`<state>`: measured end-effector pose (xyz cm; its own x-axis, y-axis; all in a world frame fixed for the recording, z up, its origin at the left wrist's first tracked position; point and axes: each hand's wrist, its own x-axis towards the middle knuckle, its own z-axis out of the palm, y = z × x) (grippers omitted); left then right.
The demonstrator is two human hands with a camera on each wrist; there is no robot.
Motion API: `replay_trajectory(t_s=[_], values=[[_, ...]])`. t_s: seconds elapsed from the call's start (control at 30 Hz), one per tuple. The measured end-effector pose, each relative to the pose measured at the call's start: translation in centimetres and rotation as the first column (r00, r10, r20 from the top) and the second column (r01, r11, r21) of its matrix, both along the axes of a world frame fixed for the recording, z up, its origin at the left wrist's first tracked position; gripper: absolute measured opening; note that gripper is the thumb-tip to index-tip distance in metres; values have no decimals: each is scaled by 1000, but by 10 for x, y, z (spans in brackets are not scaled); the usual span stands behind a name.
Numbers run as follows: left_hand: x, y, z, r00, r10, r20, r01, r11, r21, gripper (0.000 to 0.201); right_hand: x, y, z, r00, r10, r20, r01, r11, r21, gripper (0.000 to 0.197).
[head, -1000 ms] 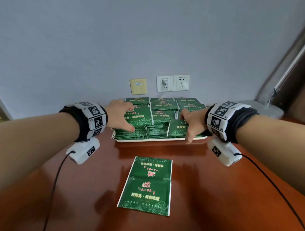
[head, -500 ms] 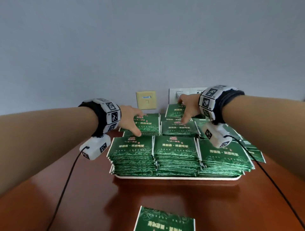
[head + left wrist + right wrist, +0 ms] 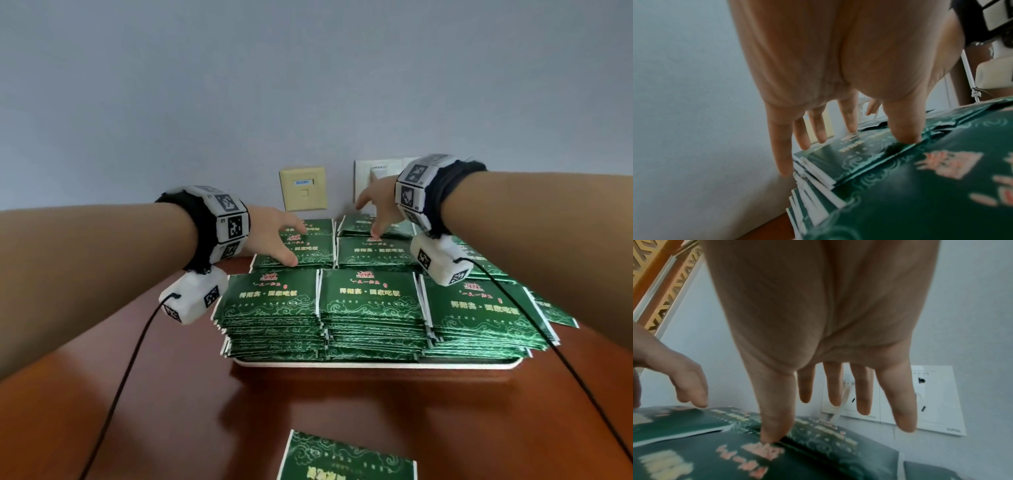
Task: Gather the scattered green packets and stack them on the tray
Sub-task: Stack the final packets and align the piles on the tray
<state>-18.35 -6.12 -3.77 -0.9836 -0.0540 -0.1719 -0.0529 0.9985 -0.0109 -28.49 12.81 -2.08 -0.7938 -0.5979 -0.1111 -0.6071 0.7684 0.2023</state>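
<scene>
1. While both hands are out over the back of the tray (image 3: 376, 364), one loose packet (image 3: 346, 457) lies alone on the brown table (image 3: 137, 394), at 6 o'clock from the tray and close to the person
2. Both hands are far from that packet, which sits about midway between the two arms, so neither hand looks nearer
3. Only part of the loose packet shows at the bottom of the head view, so I cannot tell which way its long side runs
4. The left hand (image 3: 274, 236) is wide, fingers spread and straight, holding nothing; its thumb tip rests on top of the back left pile (image 3: 301, 250)
5. The right hand (image 3: 376, 205) is wide too, fingers spread, holding nothing; its thumb tip touches the piles at the back middle (image 3: 373, 251)
6. Counting: two hands, one tray, one loose packet in view
7. Green piles (image 3: 370, 301) on the tray: three side by side in the front row, at least two rows behind them, but the right arm hides part of the back, so I cannot count them all
8. A few packets stick out past the tray at 3 o'clock (image 3: 555, 313)
9. My guess is that the hands are tidying the back piles, and the loose packet has yet to be fetched
10. On the wall (image 3: 308, 85) at 12 o'clock are one yellow plate (image 3: 303, 188) and white sockets (image 3: 920, 402)
</scene>
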Motion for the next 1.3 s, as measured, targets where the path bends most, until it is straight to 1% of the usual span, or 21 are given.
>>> replay_trajectory(t_s=[0.03, 0.13, 0.23, 0.33, 0.4, 0.53, 0.63, 0.67, 0.77, 0.83, 0.9, 0.97, 1.1, 1.2, 1.23, 1.3], values=[[1, 1, 0, 1000, -4, 7, 4, 1000, 7, 64, 1, 0, -1, 1000, 10, 2, -10, 1000, -7, 67], [3, 5, 1, 1000, -15, 20, 14, 1000, 16, 57, 1, -1, -6, 995, 10, 100, -7, 1000, -29, 56], [4, 8, 1, 1000, -26, 11, 25, 999, 24, 52, 0, -2, -7, 994, 53, 93, -50, 998, -33, 49], [4, 11, 0, 999, -41, 8, 41, 999, 27, 49, 3, -5, -7, 988, 66, 139, -60, 997, -48, 50], [5, 11, -1, 999, -34, 7, 34, 999, 29, 50, 5, -5, -5, 989, 71, 130, -62, 995, -73, 50], [8, 17, 4, 999, -37, -40, 39, 999, 38, 56, 11, 7, 1, 980, 84, 181, -63, 991, -119, 53], [14, 35, 14, 995, -75, -59, 76, 997, 14, 62, 22, 25, 11, 987, 52, 150, -29, 988, -150, 55], [17, 45, 18, 993, -98, -64, 99, 995, 7, 62, 27, 33, 14, 987, 39, 158, -16, 990, -142, 56], [26, 84, 30, 980, -171, -100, 173, 985, 10, 55, 43, 68, 22, 981, -14, 196, 38, 992, -123, 57], [32, 116, 36, 966, -230, -117, 233, 973, 9, 53, 57, 97, 27, 989, -52, 137, 66, 993, -99, 55], [38, 151, 39, 947, -293, -129, 296, 955, 3, 52, 69, 130, 29, 993, -89, 82, 92, 995, -40, 56], [44, 188, 37, 924, -359, -134, 363, 932, 6, 49, 79, 168, 29, 989, -139, 56, 138, 990, 11, 55], [58, 263, 21, 873, -475, -110, 477, 879, -5, 47, 94, 239, 14, 968, -250, 15, 246, 960, 135, 53], [65, 312, -3, 866, -497, -49, 496, 868, -26, 45, 96, 276, -4, 961, -278, -7, 273, 939, 207, 52], [63, 326, -13, 874, -486, -10, 485, 874, -34, 40, 96, 284, -9, 960, -279, -16, 275, 933, 230, 52], [62, 355, -31, 890, -450, 74, 454, 890, -48, 20, 89, 295, -20, 962, -271, -22, 269, 937, 225, 51]])
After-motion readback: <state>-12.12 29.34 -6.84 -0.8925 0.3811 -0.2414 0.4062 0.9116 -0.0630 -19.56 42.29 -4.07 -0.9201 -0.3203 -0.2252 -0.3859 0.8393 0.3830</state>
